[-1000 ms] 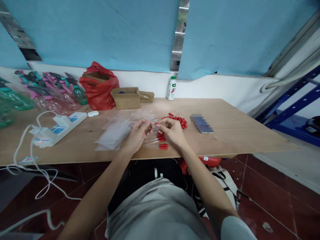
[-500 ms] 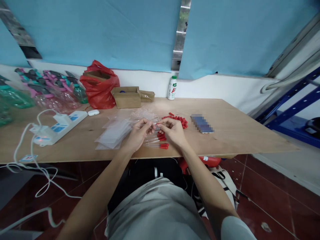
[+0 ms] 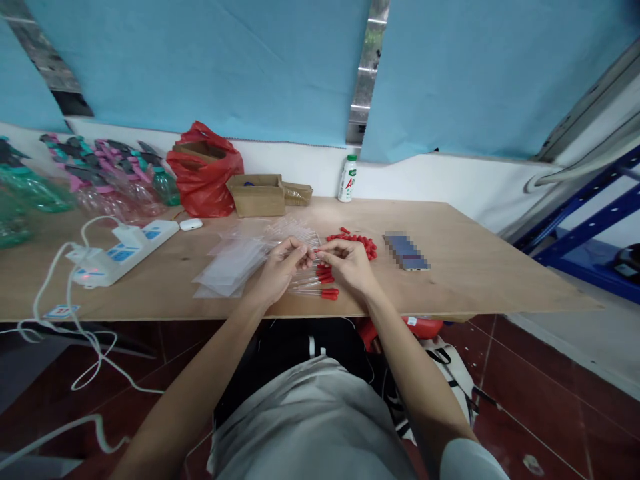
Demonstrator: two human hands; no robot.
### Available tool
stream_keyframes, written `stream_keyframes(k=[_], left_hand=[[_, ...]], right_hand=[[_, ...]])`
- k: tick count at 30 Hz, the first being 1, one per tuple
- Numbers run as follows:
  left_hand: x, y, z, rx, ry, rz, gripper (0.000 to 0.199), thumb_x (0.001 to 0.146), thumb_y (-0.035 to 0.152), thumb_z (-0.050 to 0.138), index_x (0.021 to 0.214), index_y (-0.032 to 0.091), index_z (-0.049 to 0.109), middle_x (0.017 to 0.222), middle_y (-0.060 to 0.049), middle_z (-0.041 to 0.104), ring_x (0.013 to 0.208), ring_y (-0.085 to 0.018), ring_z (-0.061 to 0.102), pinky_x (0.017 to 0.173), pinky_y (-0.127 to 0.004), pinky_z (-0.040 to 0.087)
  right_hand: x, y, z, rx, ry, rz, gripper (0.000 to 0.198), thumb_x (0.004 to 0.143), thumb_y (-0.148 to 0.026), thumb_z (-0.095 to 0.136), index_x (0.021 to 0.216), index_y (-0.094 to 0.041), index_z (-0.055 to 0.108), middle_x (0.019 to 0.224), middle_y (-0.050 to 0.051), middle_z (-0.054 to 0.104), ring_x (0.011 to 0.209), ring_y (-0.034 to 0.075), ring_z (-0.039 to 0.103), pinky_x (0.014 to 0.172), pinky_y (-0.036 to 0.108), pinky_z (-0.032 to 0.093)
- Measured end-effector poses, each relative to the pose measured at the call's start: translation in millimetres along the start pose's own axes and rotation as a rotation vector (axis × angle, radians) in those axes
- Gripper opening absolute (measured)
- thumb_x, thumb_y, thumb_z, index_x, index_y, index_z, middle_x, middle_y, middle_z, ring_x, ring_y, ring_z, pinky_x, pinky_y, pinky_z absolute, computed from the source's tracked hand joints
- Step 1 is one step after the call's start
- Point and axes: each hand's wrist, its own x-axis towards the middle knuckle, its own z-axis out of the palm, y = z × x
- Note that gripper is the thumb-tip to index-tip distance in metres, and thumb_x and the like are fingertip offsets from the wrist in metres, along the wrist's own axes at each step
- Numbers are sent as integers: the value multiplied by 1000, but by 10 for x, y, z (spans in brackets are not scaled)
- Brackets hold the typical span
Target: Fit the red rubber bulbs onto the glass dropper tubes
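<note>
Right grip [image 3: 350, 264] pinching red cap [image 3: 316, 251], slender clear tubes [image 3: 290, 229]

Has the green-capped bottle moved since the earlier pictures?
No. Against the metal strip above it, the green-capped bottle keeps its place; only the camera's view has shifted slightly.

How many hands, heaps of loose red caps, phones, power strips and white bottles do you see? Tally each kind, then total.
Hands: 2 (left hand, right hand)
Heap of loose red caps: 1
Phone: 1
Power strip: 1
White bottle: 1
Total: 6
</note>
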Motion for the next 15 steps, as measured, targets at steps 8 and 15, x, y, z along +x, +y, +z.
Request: stream_keyframes(k=[8, 15], left_hand=[[1, -9, 14, 11, 62, 14, 30, 90, 41, 84, 84, 19, 65, 86, -2, 72, 76, -13, 63, 76, -28, 50], [-5, -7, -3, 48, 37, 25, 28, 93, 41, 81, 86, 19, 64, 87, -2, 73, 77, -13, 64, 77, -28, 51]], right_hand=[[-4, -78, 28, -5, 34, -2, 37, 73, -51, 95, 88, -21, 79, 81, 3, 77, 73, 18, 69, 72, 32, 58], [-22, -116, 32, 29, 31, 1, 36, 74, -50, 95, 87, -21, 78, 76, 1, 74, 70, 17, 66, 69, 32, 56]])
